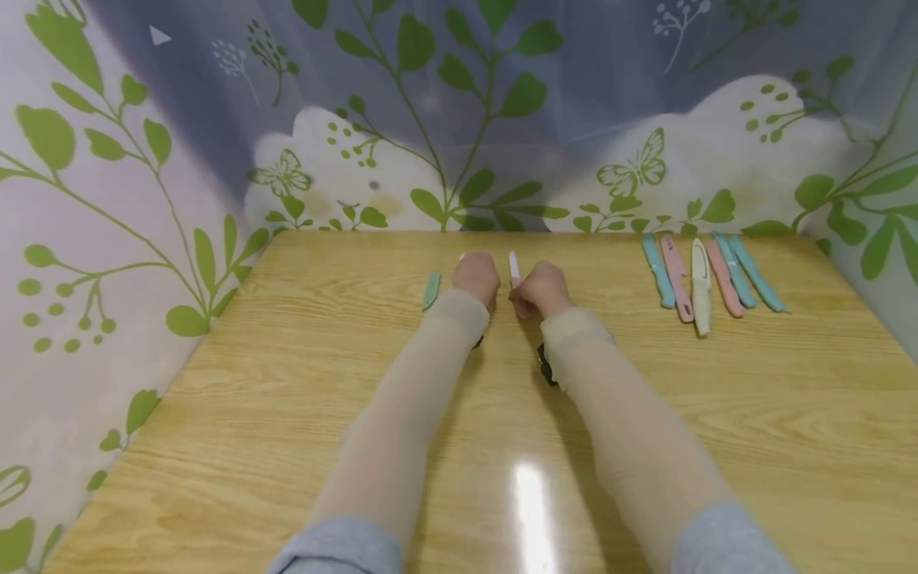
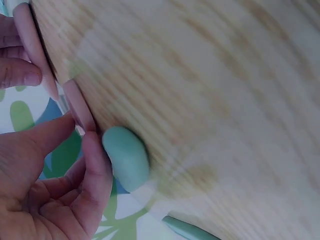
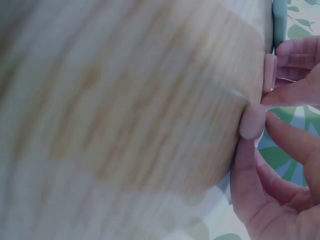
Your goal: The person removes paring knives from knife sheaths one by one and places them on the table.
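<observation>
A person's forearms reach forward, converging; the left hand and right hand, near each other but apart, each pinch between thumb and fingers.

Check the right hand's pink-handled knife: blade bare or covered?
Bare: in the head view, its white blade shows uncovered beyond the pink handle in the right hand.

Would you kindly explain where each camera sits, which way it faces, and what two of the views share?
Head: on the head, facing forward and down at the wooden table; left hand, right hand and forearms show.
Left wrist: on that wrist, facing the left hand pinching a pink piece; the right hand shows upper left.
Right wrist: on that wrist, facing the right hand holding a pink-handled knife; the left hand shows upper right.
Shared: both wrist views show both hands.
</observation>
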Action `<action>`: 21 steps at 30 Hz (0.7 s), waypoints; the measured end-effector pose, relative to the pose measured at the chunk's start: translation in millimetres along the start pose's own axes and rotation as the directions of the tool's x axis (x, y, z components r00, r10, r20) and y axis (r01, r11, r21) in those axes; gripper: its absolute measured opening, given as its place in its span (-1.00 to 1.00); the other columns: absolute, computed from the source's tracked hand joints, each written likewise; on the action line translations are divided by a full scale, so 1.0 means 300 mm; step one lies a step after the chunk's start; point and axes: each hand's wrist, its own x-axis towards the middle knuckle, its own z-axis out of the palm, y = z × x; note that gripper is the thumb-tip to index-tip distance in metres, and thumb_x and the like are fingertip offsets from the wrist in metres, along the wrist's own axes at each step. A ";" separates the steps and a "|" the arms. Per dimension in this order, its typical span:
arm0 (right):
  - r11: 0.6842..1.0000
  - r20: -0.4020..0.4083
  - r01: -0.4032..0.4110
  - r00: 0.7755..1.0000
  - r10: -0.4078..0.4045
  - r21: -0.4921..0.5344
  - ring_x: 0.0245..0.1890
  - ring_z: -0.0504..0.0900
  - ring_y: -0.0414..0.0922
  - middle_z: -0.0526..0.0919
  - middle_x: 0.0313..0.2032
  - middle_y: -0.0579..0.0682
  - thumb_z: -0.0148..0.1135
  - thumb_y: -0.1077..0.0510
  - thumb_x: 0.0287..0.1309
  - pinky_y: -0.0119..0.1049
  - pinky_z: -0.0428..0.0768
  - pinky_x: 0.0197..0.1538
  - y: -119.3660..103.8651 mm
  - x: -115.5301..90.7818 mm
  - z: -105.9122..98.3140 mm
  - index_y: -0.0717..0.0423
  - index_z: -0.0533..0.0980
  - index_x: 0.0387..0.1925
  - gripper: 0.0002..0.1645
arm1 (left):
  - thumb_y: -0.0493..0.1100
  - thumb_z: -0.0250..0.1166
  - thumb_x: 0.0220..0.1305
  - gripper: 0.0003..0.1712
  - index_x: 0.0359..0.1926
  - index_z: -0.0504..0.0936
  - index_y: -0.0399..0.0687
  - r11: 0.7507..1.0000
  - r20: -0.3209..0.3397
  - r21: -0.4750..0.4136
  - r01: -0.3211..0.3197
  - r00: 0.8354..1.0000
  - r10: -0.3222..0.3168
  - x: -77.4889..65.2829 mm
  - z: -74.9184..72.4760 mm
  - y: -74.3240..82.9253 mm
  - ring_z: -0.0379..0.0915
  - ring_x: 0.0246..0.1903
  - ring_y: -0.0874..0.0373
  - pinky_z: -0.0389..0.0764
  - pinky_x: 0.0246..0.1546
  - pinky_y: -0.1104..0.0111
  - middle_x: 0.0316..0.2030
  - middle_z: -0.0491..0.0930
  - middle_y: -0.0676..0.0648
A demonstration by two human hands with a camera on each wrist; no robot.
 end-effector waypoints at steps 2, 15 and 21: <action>1.000 0.016 -0.011 1.000 0.011 0.008 -0.67 0.50 -0.22 0.51 -0.72 -0.08 0.37 0.27 0.02 -0.40 0.53 -0.38 -0.005 -0.003 -0.004 0.36 0.61 -0.44 -0.84 | -0.12 0.21 0.34 -0.74 -0.05 0.63 -0.16 1.000 0.005 -0.020 0.010 1.000 -0.010 0.000 -0.005 -0.002 0.57 0.00 0.05 0.61 -0.05 0.29 -0.03 0.64 -0.11; 1.000 0.012 -0.008 1.000 0.008 0.008 -0.64 0.51 -0.21 0.53 -0.74 -0.07 0.38 0.27 0.02 -0.36 0.53 -0.26 -0.012 -0.019 -0.008 0.30 0.62 -0.57 -0.84 | -0.12 0.19 0.37 -0.73 -0.04 0.65 -0.17 0.999 0.028 -0.034 0.036 0.999 -0.035 0.012 0.005 0.002 0.61 -0.05 0.05 0.65 -0.12 0.26 -0.03 0.66 -0.12; 0.988 -0.054 0.052 0.997 -0.061 -0.147 -0.34 0.60 0.00 0.71 -0.36 0.20 0.27 0.02 0.23 -0.17 0.57 -0.05 -0.005 -0.021 -0.034 0.41 0.64 -0.32 -0.57 | -0.15 0.14 0.40 -0.76 -0.05 0.65 -0.13 0.998 0.032 -0.032 0.055 0.998 -0.054 0.021 0.014 0.005 0.60 -0.04 0.07 0.64 -0.09 0.25 -0.03 0.66 -0.09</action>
